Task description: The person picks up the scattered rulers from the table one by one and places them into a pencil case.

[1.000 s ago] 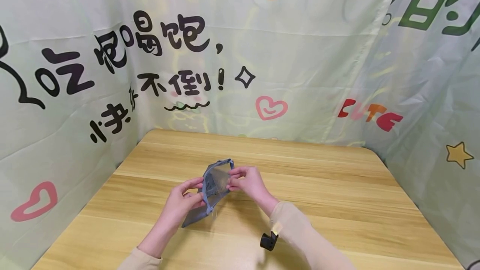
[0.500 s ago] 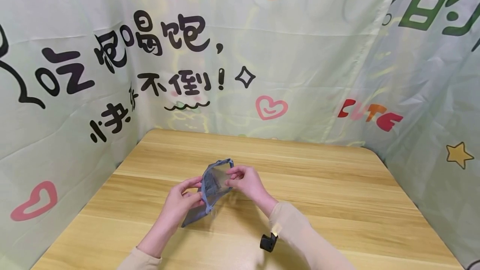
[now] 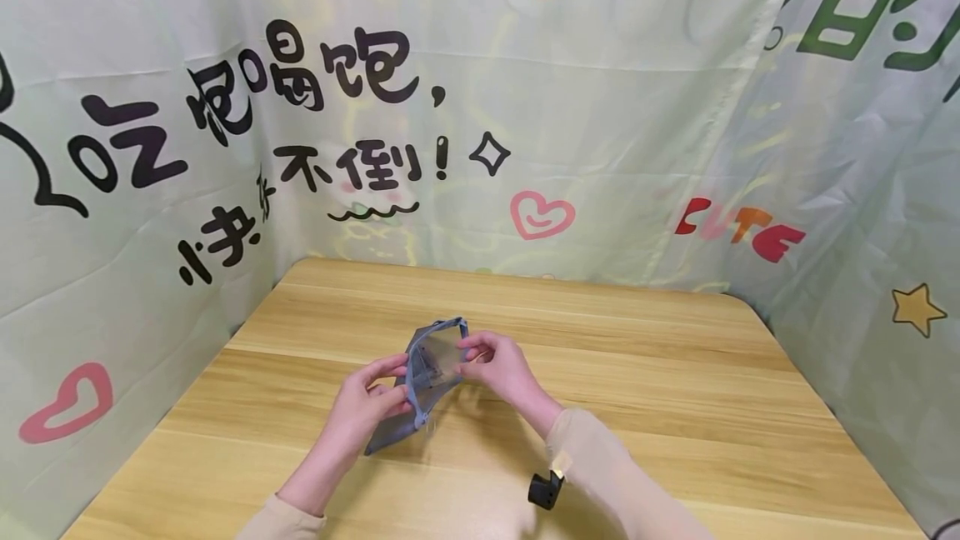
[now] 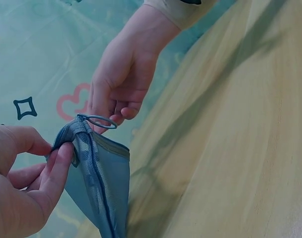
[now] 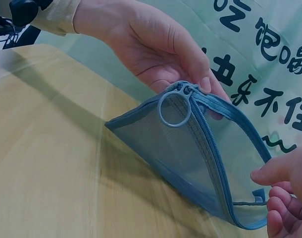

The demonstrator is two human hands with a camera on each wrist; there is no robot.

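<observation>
A blue mesh zip pouch is tilted up over the table in front of me, unzipped, its mouth spread apart. My left hand pinches the left side of that mouth between thumb and fingers, near the zipper end. A round ring pull hangs from this end in the right wrist view. On the opposite side, my right hand pinches the pouch's right rim. From the left wrist, the blue zipper tape runs down from my left fingertips. Whether anything lies inside the pouch cannot be made out.
The wood-grain table stretches around both hands. Printed fabric curtains stand behind it and on both sides. A small black device is fixed at my right sleeve, above the tabletop.
My right hand shifts slightly left, then slightly back to the right along with its sleeve and the black device. The left hand keeps its hold, and the pouch barely moves.
</observation>
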